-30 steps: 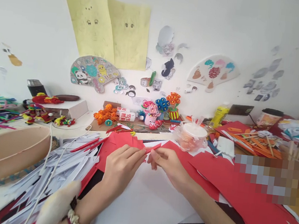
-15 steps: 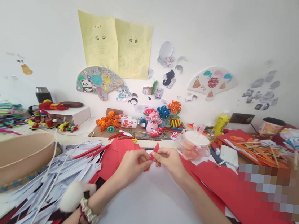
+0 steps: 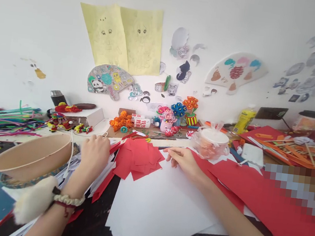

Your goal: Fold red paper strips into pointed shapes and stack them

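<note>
Ideally, my narrowly closed right hand should avoid scattering the small red paper squares; my left hand's grip I cannot tell.

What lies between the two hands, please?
The head view shows overlapping red paper pieces between the left hand and the right hand, with narrow red strips nearer the left.

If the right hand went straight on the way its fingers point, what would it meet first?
Probably the pile of red paper pieces, just left of the right hand, though its height is unclear and it might pass above.
</note>
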The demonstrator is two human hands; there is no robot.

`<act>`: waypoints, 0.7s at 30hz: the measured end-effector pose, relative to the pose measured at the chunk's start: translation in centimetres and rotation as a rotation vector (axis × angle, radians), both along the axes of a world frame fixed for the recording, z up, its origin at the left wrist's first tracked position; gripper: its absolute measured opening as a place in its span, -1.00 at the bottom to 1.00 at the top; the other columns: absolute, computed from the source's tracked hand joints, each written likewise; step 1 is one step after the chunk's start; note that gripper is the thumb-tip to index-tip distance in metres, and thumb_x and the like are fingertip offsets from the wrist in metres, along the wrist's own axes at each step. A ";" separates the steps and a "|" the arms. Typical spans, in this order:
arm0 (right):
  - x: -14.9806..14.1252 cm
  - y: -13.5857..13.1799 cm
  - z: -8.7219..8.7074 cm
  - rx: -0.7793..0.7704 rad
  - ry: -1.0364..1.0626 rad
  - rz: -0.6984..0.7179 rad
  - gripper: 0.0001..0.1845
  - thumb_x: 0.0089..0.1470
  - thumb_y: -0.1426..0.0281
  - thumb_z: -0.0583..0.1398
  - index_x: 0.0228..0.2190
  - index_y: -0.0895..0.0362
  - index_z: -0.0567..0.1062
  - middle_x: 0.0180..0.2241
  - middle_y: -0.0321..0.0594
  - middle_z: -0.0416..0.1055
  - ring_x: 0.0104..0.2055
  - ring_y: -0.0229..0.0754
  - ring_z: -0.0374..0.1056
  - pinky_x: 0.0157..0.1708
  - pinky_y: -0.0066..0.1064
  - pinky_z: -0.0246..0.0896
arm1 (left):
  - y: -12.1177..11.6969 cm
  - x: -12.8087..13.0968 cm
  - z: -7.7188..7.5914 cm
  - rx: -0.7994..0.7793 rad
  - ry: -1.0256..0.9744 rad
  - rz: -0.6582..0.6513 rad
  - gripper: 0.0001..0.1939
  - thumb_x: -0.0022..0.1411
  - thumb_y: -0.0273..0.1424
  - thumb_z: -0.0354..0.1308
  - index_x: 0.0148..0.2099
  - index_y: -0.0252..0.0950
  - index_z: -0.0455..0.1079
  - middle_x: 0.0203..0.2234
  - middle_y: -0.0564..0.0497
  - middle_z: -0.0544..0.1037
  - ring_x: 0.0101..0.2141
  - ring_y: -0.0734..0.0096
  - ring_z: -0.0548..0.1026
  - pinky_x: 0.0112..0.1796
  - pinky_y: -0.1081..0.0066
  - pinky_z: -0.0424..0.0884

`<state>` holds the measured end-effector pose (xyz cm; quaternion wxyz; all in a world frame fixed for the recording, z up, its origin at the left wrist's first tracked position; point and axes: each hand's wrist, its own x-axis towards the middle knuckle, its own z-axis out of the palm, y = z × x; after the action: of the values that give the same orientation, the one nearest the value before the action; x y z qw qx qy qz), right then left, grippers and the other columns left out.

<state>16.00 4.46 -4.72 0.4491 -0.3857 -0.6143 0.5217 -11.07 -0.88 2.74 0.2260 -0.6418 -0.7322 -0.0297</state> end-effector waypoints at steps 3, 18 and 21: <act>0.1 0.0 0.0 -0.001 0.002 -0.005 -0.64 0.01 0.17 0.17 -0.32 0.22 0.53 -0.52 -0.24 0.43 -0.63 -0.35 0.21 -0.63 -0.49 0.08 | 1.1 2.6 -1.3 -0.054 -0.120 -0.119 -0.72 0.26 -0.37 -0.10 -0.31 -0.34 0.42 -0.32 -0.27 0.53 -0.18 -0.02 0.47 -0.21 0.16 0.31; -0.3 -0.1 0.2 0.017 -0.069 0.048 -0.77 -0.09 0.40 0.10 -0.33 0.17 0.47 -0.50 -0.30 0.41 -0.60 -0.37 0.22 -0.62 -0.53 0.06 | 4.9 5.3 -4.2 -0.238 -0.434 0.000 -0.66 0.07 -0.13 0.19 -0.27 -0.33 0.41 -0.23 -0.27 0.51 -0.15 -0.02 0.46 -0.26 0.23 0.34; -0.3 -0.2 0.3 0.032 -0.069 0.049 -0.77 -0.18 0.49 0.06 -0.42 0.16 0.47 -0.50 -0.29 0.41 -0.59 -0.36 0.22 -0.62 -0.54 0.07 | 5.6 4.5 -4.4 -0.279 -0.529 -0.041 -0.73 -0.03 -0.18 0.25 -0.39 -0.30 0.41 -0.32 -0.17 0.54 -0.24 0.05 0.48 -0.33 0.30 0.32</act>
<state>15.74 4.30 -4.43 0.4211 -0.3809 -0.6470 0.5089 -6.55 4.68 -1.61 -0.0636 -0.6514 -0.7495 -0.0997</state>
